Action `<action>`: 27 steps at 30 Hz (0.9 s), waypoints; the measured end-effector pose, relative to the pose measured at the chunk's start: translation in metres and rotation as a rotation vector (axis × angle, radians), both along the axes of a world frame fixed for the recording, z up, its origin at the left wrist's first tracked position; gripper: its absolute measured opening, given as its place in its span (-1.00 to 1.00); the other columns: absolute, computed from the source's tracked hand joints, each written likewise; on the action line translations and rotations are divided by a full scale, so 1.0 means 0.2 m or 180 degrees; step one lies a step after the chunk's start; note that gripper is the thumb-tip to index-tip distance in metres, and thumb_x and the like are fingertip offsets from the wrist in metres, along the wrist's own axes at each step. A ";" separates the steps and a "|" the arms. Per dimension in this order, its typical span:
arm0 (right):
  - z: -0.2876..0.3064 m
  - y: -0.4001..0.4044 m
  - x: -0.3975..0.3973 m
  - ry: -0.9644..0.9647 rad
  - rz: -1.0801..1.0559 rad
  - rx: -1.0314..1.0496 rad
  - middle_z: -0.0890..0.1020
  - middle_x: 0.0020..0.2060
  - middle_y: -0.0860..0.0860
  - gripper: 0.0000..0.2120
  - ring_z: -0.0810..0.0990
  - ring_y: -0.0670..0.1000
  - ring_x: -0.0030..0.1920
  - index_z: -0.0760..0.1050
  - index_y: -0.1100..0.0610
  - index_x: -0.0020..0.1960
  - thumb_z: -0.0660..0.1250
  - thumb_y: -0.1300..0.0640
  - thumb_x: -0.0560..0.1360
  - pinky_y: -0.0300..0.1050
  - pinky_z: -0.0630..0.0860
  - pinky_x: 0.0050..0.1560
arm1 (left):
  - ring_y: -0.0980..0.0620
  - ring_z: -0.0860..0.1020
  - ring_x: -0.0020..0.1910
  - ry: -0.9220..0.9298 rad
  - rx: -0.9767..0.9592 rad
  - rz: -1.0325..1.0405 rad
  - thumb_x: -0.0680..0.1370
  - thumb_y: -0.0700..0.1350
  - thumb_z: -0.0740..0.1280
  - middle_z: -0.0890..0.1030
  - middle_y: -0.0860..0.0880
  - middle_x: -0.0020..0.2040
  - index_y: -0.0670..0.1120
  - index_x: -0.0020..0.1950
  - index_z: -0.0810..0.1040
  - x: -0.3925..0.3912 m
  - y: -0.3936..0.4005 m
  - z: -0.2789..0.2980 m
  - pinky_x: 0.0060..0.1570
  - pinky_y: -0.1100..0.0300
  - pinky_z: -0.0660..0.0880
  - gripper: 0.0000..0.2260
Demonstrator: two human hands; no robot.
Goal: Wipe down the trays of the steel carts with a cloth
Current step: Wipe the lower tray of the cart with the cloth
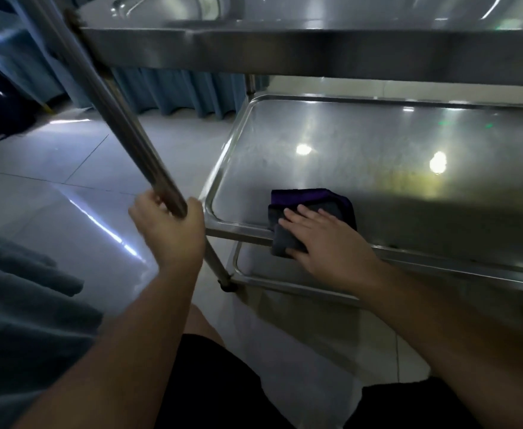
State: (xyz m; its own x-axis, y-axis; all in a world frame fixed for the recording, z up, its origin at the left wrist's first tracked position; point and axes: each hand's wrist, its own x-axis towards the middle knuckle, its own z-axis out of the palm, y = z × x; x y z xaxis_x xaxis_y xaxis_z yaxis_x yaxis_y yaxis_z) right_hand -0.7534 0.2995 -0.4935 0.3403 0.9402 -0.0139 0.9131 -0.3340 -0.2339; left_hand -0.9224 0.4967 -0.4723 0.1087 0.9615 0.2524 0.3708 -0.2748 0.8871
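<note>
Cloth point(311, 212) under flat right hand point(331, 239), apparently wiping tray point(378, 150).

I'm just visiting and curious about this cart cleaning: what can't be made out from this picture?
- Head view: the right end of the middle tray is cut off by the frame edge.
- The top tray surface is mostly above the frame.
- The bottom tray is largely hidden by the middle tray and the right hand.
- Part of the cloth lies under that hand.
- The left hand is motion-blurred on the cart post.
</note>
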 end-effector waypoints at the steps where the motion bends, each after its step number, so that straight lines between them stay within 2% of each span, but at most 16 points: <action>1: 0.00 -0.05 0.02 -0.0008 -0.0031 -0.0003 0.15 0.65 -0.15 -0.39 0.07 -0.08 0.65 0.16 -0.09 0.66 0.22 -0.18 0.67 -0.03 0.00 0.63 | -0.03 0.52 0.11 0.0075 0.0181 0.0086 0.49 -0.03 0.46 0.40 0.04 0.17 -0.01 0.24 0.43 -0.02 -0.07 -0.07 0.07 -0.12 0.63 -0.61; 3: -0.01 -0.16 0.07 -0.0011 -0.0078 -0.0018 0.13 0.65 -0.16 -0.39 0.05 -0.09 0.65 0.14 -0.09 0.67 0.20 -0.19 0.68 -0.03 -0.01 0.64 | -0.04 0.47 0.15 0.0072 0.0439 -0.0001 0.46 -0.09 0.46 0.38 0.03 0.17 0.04 0.25 0.41 -0.04 -0.24 -0.17 0.16 -0.06 0.54 -0.59; 5: -0.02 -0.26 0.12 -0.0035 -0.0127 -0.0026 0.12 0.65 -0.18 -0.39 0.03 -0.11 0.65 0.13 -0.10 0.67 0.18 -0.20 0.68 -0.04 -0.02 0.64 | -0.08 0.49 0.13 0.0047 0.0385 -0.0462 0.44 -0.13 0.44 0.39 0.03 0.15 0.12 0.21 0.39 -0.01 -0.38 -0.23 0.13 -0.01 0.50 -0.59; 8: -0.03 -0.44 0.21 -0.0001 -0.0262 -0.0034 0.07 0.65 -0.22 -0.38 -0.02 -0.15 0.65 0.09 -0.13 0.67 0.16 -0.22 0.68 -0.08 -0.07 0.64 | -0.04 0.50 0.10 0.0571 0.0676 -0.1458 0.48 -0.20 0.46 0.41 0.04 0.14 0.00 0.26 0.46 0.11 -0.54 -0.23 0.12 -0.08 0.54 -0.61; 10: -0.03 -0.58 0.26 0.0001 -0.0339 -0.0076 0.02 0.65 -0.26 -0.37 -0.07 -0.17 0.65 0.05 -0.15 0.68 0.14 -0.24 0.68 -0.10 -0.12 0.63 | 0.02 0.48 0.08 0.0689 0.0917 -0.1909 0.52 -0.18 0.45 0.41 0.05 0.15 -0.07 0.31 0.49 0.22 -0.61 -0.17 0.05 -0.03 0.56 -0.62; 12: -0.04 -0.72 0.32 -0.0064 -0.0420 -0.0101 -0.01 0.64 -0.27 -0.37 -0.11 -0.19 0.64 0.03 -0.17 0.68 0.12 -0.26 0.67 -0.12 -0.14 0.63 | 0.09 0.46 0.06 0.0663 0.0964 -0.2030 0.54 -0.15 0.45 0.43 0.03 0.19 -0.07 0.34 0.49 0.31 -0.66 -0.12 -0.02 0.01 0.58 -0.62; 15: -0.04 -0.94 0.41 -0.0062 -0.0566 -0.0083 0.02 0.63 -0.28 -0.36 -0.11 -0.22 0.63 0.06 -0.18 0.67 0.09 -0.30 0.65 -0.11 -0.09 0.64 | 0.06 0.47 0.08 0.0606 0.1096 -0.2130 0.53 -0.22 0.47 0.46 -0.02 0.19 -0.11 0.31 0.52 0.40 -0.73 -0.10 0.05 -0.05 0.59 -0.64; 19: -0.02 -1.19 0.49 -0.0019 -0.0747 -0.0068 0.04 0.60 -0.28 -0.35 -0.08 -0.22 0.63 0.11 -0.18 0.66 -0.03 -0.36 0.61 -0.04 0.00 0.65 | 0.06 0.47 0.07 0.0733 0.1128 -0.2311 0.52 -0.19 0.45 0.40 0.09 0.17 -0.06 0.28 0.52 0.46 -0.82 -0.12 0.06 -0.04 0.58 -0.65; 23: -0.02 -1.33 0.54 -0.0028 -0.0895 -0.0019 0.07 0.60 -0.29 -0.37 -0.06 -0.22 0.64 0.15 -0.16 0.65 0.01 -0.34 0.63 -0.09 -0.05 0.63 | 0.06 0.43 0.17 0.1120 0.1219 -0.2830 0.53 -0.14 0.42 0.45 0.03 0.24 0.00 0.35 0.50 0.57 -0.96 -0.13 0.22 -0.05 0.52 -0.61; 27: -0.02 -1.46 0.58 -0.0064 -0.0990 -0.0011 0.08 0.59 -0.29 -0.39 -0.06 -0.23 0.63 0.14 -0.17 0.65 0.09 -0.30 0.64 -0.14 -0.12 0.61 | -0.06 0.43 0.39 0.1742 0.1518 -0.3245 0.57 -0.03 0.36 0.45 -0.02 0.39 -0.03 0.43 0.48 0.67 -1.16 -0.15 0.42 -0.06 0.42 -0.58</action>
